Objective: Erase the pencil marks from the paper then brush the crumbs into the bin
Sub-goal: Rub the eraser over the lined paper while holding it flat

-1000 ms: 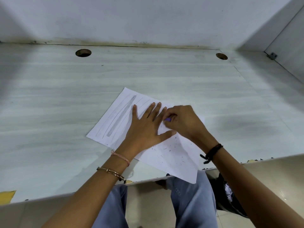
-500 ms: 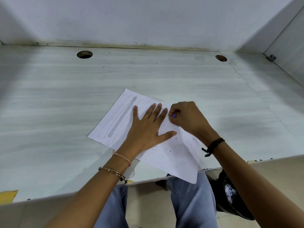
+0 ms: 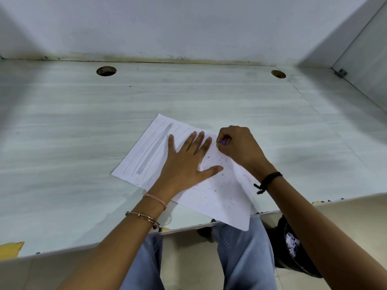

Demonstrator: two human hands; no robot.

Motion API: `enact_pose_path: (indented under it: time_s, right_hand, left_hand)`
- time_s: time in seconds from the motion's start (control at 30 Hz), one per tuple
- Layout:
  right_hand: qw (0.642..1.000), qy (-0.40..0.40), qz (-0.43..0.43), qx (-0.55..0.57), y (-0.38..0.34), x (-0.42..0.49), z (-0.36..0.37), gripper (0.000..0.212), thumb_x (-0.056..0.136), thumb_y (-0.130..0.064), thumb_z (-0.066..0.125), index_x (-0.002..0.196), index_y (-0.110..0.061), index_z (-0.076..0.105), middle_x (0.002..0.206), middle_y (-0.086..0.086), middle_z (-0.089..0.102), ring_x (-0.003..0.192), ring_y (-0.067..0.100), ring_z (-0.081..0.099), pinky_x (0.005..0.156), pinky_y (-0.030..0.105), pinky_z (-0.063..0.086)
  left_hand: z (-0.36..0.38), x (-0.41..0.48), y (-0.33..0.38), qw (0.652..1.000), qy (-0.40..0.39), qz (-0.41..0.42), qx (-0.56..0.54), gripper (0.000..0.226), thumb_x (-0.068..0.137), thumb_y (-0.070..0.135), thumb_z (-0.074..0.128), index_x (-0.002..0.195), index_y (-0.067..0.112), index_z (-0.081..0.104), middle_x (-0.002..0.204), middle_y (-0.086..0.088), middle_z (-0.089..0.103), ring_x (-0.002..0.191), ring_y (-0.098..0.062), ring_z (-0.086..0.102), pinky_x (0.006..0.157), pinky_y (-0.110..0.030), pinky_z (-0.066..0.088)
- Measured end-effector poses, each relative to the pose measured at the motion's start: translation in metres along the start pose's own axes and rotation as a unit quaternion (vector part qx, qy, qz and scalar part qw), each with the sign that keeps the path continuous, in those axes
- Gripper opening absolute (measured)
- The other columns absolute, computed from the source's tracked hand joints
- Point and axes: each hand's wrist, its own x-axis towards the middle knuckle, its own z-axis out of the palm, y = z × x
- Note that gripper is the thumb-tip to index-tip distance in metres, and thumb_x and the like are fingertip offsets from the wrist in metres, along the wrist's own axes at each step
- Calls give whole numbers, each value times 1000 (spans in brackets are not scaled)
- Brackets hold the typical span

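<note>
Paper: a white sheet [image 3: 222,197] lay askew on the desk [image 3: 73,143], close to the near edge and a little right of its middle. Its nearest corner hung over that edge, above the person's lap.
Pencil marks: grey lines and one broad shaded band [image 3: 155,147] ran along the left part of the sheet, on the side toward the desk's left edge.
Left hand: the left hand [image 3: 186,164] lay flat on the middle of the sheet, fingers straight and slightly spread, thumb pointing right, pressing the sheet down.
Right hand: the right hand [image 3: 240,147] had its fingers curled together and pinched the eraser, at the sheet's far edge just beside the left fingertips.
Eraser: only a small purple tip [image 3: 223,142] showed between the fingers. Whether it touched the sheet could not be told.
Crumbs: dark specks [image 3: 217,185] were scattered over the right and near part of the sheet, from the left thumb down toward the overhanging corner.
Bin: a dark bin [image 3: 293,254] sat below the desk, past its near edge on the right, partly hidden by the right forearm, with crumpled white scraps inside.
Desk: pale and streaked, with two round holes near the far edge, one toward the left [image 3: 106,71] and one toward the far right corner [image 3: 278,74].
Wrists: a pink cord [image 3: 156,198] and a thin metal bangle [image 3: 144,217] on the left, and a black band [image 3: 268,181] on the right.
Elsewhere: a yellow scrap [image 3: 11,248] lay at the near left corner, and blue jeans [image 3: 245,258] showed below the near edge.
</note>
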Motion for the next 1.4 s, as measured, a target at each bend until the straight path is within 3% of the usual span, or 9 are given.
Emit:
enact_pose_path:
  time_s: [0.13, 0.33, 0.57, 0.73, 0.8, 0.97, 1.1, 1.27, 1.4]
  right_hand:
    - [996, -79, -27, 38, -6, -11, 2, 9, 75, -3, 67, 71, -11, 68, 62, -10, 60, 56, 2, 54, 57, 9, 40]
    - [998, 15, 49, 46, 20, 6, -8, 10, 78, -2, 66, 74, -12, 68, 72, -6, 62, 56, -4, 53, 53, 5, 40]
    - [988, 35, 101, 108, 34, -9, -11, 13, 78, -7, 67, 85, -16, 73, 82, -5, 70, 65, -3, 59, 61, 0, 40]
    - [988, 25, 77, 130, 16, -13, -3, 7, 77, -5, 72, 81, -11, 73, 70, -3, 68, 58, -4, 58, 58, 2, 43]
    - [992, -29, 51, 110, 9, -14, -2, 7, 76, -4, 71, 80, -9, 73, 67, -3, 66, 55, -2, 56, 56, 4, 42]
    - [995, 39, 78, 46, 21, 8, -14, 8, 77, -4, 68, 80, -10, 72, 72, -1, 66, 63, 9, 59, 57, 12, 44]
    - [997, -25, 47, 47, 8, -4, -4, 7, 76, -5, 69, 80, -10, 74, 73, 2, 69, 62, 8, 60, 56, 10, 45]
    - [994, 42, 93, 39, 29, 10, -19, 6, 77, -4, 69, 81, -7, 73, 74, 4, 68, 66, 14, 62, 59, 16, 47]
    - [998, -15, 50, 24, 12, 3, -12, 6, 75, -7, 70, 79, -10, 74, 72, 0, 68, 65, 12, 63, 59, 18, 50]
  left_hand:
    - [0, 0, 0, 1000, 3, 4, -5, 90, 82, 82, 11, 155, 32, 0, 163, 7, -9, 148, -9, -12, 112, -63, -14]
    - [-2, 1, 0, 1000, -9, -12, -25, 82, 84, 82, 15, 153, 41, -1, 162, 11, -9, 148, -8, -12, 112, -64, -14]
    - [-4, 13, 6, 998, 51, -19, -11, 78, 79, 85, 19, 147, 49, 26, 155, 2, 25, 143, -19, 16, 109, -71, 3]
    - [2, 17, 5, 999, 16, -29, -23, 80, 79, 86, 18, 150, 51, 8, 163, 3, -4, 149, -19, -11, 109, -68, -14]
    - [3, 18, 5, 999, 21, -24, -13, 82, 78, 86, 17, 150, 50, 7, 164, 3, -5, 150, -20, -11, 109, -69, -12]
    - [1, 18, 5, 1000, 6, -28, -12, 81, 78, 86, 17, 150, 51, 5, 163, 4, -7, 149, -20, -13, 108, -68, -14]
    - [4, 20, 4, 1000, 11, -22, 1, 81, 78, 86, 14, 150, 50, 5, 163, 3, -7, 149, -21, -13, 108, -70, -12]
    - [3, 18, 5, 999, 11, -26, -16, 79, 80, 86, 18, 150, 51, 5, 163, 4, -7, 149, -19, -14, 109, -68, -14]
    - [4, 20, 4, 1000, 12, -22, 1, 82, 78, 87, 12, 150, 50, 4, 163, 3, -7, 149, -21, -13, 108, -70, -12]
